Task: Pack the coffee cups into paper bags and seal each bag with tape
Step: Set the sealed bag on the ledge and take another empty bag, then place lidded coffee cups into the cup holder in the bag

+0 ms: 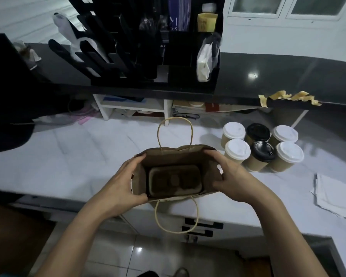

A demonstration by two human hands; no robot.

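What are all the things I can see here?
counter: one, white, under the bag
paper bag: one, brown, open, middle of counter
cup tray: one, brown, inside the bag's bottom
coffee cups: six, tan, four white lids, two black, right of bag
tape strips: several, yellowish, on dark ledge edge above cups
organizer rack: one, black, on dark ledge
paper sheets: few, white, counter's far right
left hand: one, grips bag's left side
right hand: one, grips bag's right side
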